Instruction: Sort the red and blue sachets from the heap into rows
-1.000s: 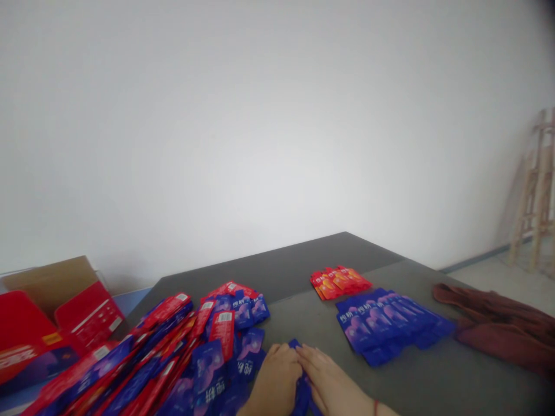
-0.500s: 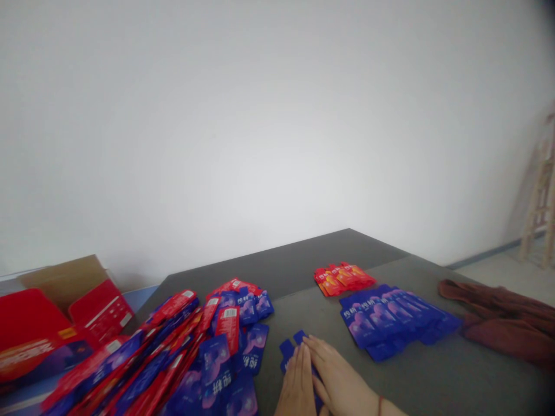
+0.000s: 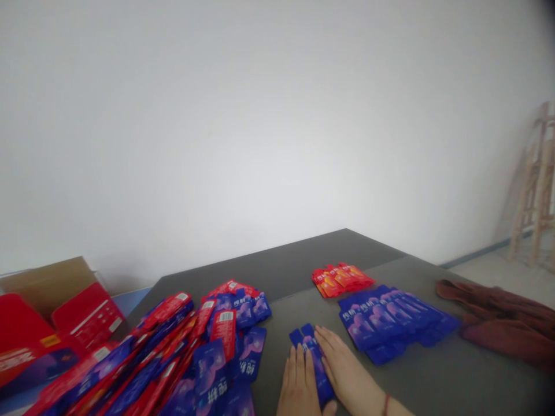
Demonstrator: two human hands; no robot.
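Two overlapping blue packets [image 3: 318, 370] lie on the grey table at the bottom centre, between my hands. My left hand [image 3: 298, 381] lies flat over their left side, fingers stretched out. My right hand [image 3: 344, 370] rests along their right edge, its fingers extended and a thin red band at the wrist. To the right is a fanned row of blue packets [image 3: 390, 318]; behind it sits a smaller row of red-orange packets [image 3: 342, 279]. A mixed heap of red and blue packets [image 3: 217, 370] spreads out left of my hands.
An open red carton [image 3: 87, 315] stands at the far left. Brown cloth [image 3: 498, 318] lies on the table's right side. The grey table [image 3: 303, 251] reaches to a white wall, and a wooden rack [image 3: 537, 190] stands at far right.
My hands have moved slightly apart and to the right, showing more of the blue packets between them. The view has shifted slightly.
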